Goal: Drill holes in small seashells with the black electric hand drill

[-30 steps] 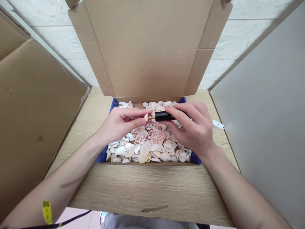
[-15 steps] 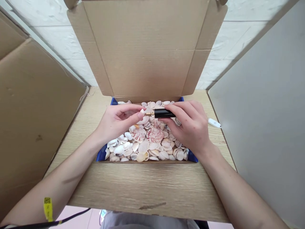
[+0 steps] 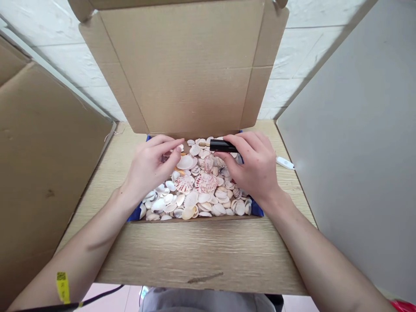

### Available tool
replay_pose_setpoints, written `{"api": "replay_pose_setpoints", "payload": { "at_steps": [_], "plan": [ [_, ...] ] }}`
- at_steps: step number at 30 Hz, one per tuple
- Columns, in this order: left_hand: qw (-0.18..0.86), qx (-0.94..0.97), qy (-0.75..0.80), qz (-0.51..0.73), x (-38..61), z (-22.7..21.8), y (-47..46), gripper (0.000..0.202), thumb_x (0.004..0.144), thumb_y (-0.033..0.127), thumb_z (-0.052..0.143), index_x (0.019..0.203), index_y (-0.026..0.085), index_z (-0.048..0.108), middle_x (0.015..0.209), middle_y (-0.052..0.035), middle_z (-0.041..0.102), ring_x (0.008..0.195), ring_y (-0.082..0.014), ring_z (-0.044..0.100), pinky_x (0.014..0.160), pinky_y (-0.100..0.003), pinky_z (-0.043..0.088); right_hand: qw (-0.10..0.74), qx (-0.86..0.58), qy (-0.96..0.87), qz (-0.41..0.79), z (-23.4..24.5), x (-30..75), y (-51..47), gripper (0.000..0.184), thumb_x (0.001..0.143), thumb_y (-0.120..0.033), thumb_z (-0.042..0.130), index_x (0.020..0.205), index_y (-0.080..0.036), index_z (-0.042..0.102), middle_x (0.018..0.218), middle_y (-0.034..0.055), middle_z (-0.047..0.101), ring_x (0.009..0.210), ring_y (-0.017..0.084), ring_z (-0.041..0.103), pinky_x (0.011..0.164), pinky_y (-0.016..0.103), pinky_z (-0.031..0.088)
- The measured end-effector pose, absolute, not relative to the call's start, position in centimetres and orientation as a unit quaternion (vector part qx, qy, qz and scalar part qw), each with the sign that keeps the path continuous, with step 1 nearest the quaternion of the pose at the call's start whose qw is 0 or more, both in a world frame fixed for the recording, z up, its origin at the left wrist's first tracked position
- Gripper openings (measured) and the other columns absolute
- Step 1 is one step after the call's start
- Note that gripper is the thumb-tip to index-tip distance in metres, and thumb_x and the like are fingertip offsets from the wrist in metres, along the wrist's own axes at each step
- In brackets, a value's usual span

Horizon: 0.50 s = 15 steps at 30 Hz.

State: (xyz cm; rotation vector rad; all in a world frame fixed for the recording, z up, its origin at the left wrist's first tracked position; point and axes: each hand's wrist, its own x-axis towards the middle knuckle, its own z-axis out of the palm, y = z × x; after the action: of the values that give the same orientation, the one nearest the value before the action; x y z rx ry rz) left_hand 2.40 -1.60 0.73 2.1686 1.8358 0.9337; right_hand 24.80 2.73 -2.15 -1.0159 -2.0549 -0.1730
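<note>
My right hand (image 3: 255,162) grips a mini hand drill (image 3: 221,145), a black cylinder with a brass-coloured chuck and a thin bit pointing left. The drill is held nearly level above the shells. To the left, my left hand (image 3: 154,164) hovers over the box with thumb and forefinger slightly apart; I make out nothing held between them. Below both hands lie many seashells (image 3: 191,199), mostly white and cream. Two red-streaked scallop shells (image 3: 206,183) sit near the middle. They fill a shallow cardboard box (image 3: 195,220) with blue corners.
The box's raised lid (image 3: 182,65) stands behind, against a white wall (image 3: 292,56). A cardboard panel (image 3: 48,164) is on the left, a grey panel (image 3: 354,151) on the right. A small white switch-like piece (image 3: 285,163) lies on the wooden table (image 3: 201,251) beside my right hand.
My left hand has moved left, away from the drill bit, and the small white shell at its fingertips no longer shows there. The view has shifted slightly; my right hand still holds the drill.
</note>
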Motion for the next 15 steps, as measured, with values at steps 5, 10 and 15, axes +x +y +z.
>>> {"api": "replay_pose_setpoints", "payload": {
  "at_steps": [5, 10, 15],
  "plan": [
    [0.025, 0.737, 0.615, 0.28, 2.56, 0.67, -1.58, 0.023, 0.089, 0.027, 0.054, 0.097, 0.018, 0.074, 0.103, -0.0066, 0.072, 0.086, -0.0186, 0.066, 0.077, -0.03, 0.05, 0.401, -0.407, -0.818, -0.059, -2.18, 24.83, 2.72, 0.026, 0.09, -0.039, 0.06, 0.101, -0.017, 0.067, 0.092, 0.0081, 0.068, 0.085, 0.021, 0.059, 0.072, 0.035, 0.043],
    [0.015, 0.769, 0.582, 0.263, 2.26, 0.73, -1.79, 0.027, 0.092, 0.018, 0.045, 0.071, 0.017, 0.061, 0.066, -0.0028, 0.062, 0.061, -0.0152, 0.057, 0.061, -0.03, 0.046, 0.407, -0.43, -0.805, -0.043, -2.45, 24.89, 2.85, 0.022, 0.088, -0.035, 0.063, 0.102, -0.018, 0.066, 0.091, 0.0071, 0.067, 0.087, 0.022, 0.058, 0.074, 0.035, 0.043],
    [0.061, 0.898, 0.394, 0.188, 2.79, 1.02, -2.24, 0.043, 0.075, -0.008, 0.039, 0.101, 0.017, 0.063, 0.113, -0.0073, 0.068, 0.106, -0.0213, 0.059, 0.089, -0.036, 0.05, 0.407, -0.442, -0.799, -0.033, -2.5, 24.85, 2.87, 0.021, 0.089, -0.035, 0.061, 0.102, -0.019, 0.066, 0.092, 0.0058, 0.066, 0.087, 0.021, 0.057, 0.075, 0.035, 0.043]
  ]
}}
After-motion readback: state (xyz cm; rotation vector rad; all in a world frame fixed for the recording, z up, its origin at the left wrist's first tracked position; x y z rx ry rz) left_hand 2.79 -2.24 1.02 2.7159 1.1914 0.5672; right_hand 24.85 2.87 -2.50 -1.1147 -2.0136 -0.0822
